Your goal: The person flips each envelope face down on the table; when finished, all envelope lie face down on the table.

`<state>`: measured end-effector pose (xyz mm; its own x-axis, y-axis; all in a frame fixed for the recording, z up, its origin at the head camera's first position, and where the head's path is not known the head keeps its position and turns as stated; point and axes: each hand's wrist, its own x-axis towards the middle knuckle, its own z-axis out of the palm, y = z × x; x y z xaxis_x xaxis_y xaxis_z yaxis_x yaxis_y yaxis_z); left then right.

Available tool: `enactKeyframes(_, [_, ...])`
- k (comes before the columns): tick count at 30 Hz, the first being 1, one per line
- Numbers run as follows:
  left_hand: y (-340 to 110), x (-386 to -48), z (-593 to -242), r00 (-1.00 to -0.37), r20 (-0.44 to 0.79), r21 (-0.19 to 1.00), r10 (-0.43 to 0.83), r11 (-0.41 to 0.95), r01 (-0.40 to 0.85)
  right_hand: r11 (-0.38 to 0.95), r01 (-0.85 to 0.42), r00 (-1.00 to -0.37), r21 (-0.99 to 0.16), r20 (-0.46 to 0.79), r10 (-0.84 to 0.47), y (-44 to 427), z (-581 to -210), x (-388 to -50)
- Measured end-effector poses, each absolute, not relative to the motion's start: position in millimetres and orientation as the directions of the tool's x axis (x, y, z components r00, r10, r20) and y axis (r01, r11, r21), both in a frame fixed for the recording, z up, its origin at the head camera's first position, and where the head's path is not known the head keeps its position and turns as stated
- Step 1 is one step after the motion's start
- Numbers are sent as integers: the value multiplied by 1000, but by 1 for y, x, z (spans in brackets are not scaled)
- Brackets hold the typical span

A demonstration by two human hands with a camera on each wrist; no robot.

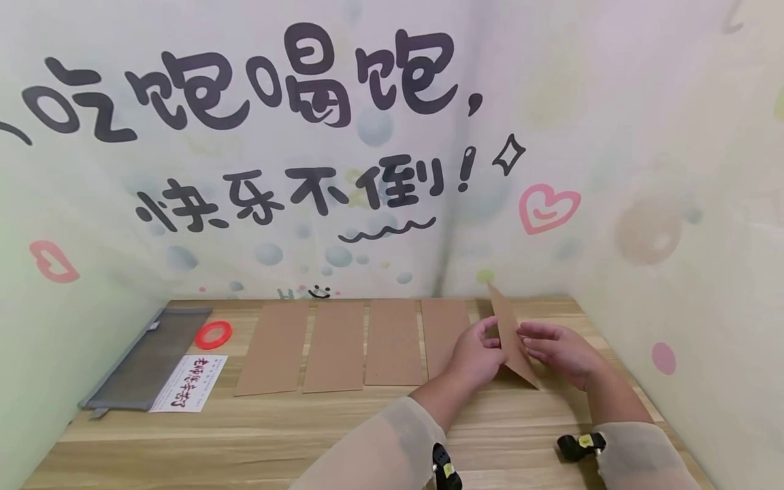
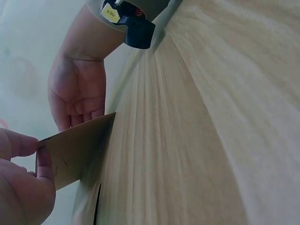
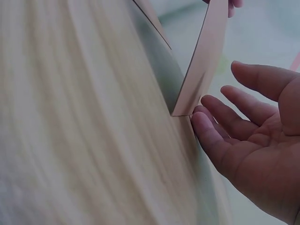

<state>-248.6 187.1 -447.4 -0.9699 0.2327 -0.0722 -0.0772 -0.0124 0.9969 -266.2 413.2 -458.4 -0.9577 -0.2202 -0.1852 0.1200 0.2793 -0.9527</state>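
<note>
A brown cardboard rectangle (image 1: 512, 340) stands tilted on its long edge at the right end of a row. My left hand (image 1: 474, 355) is on its left side; in the left wrist view, the thumb and a finger pinch the edge of the cardboard (image 2: 75, 152). To the right of it is my right hand (image 1: 562, 352). In the right wrist view, the right hand (image 3: 265, 136) has its palm turned up and fingers loosely extended, the fingertips at the low corner of the cardboard (image 3: 200, 70). Whether they touch it I cannot tell.
Several flat cardboard rectangles (image 1: 333, 347) lie side by side on the wooden table (image 1: 257, 435). On the left are a grey mesh pouch (image 1: 147, 354), a red ring (image 1: 213, 335) and a white card with red writing (image 1: 190, 384). Printed cloth walls (image 1: 392, 156) enclose the table.
</note>
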Motion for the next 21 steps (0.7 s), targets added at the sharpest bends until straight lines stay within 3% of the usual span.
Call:
enactKeyframes(10, [184,-249,-452,-973,-102,995,209,19,-100,396,128,-968,-909,-202,-151,419,-464,-269])
enactKeyframes(21, [180,-250,-458,-959,-144,989,244,47,-137,408,105,-973,-907,-179,-145,420,-463,-268])
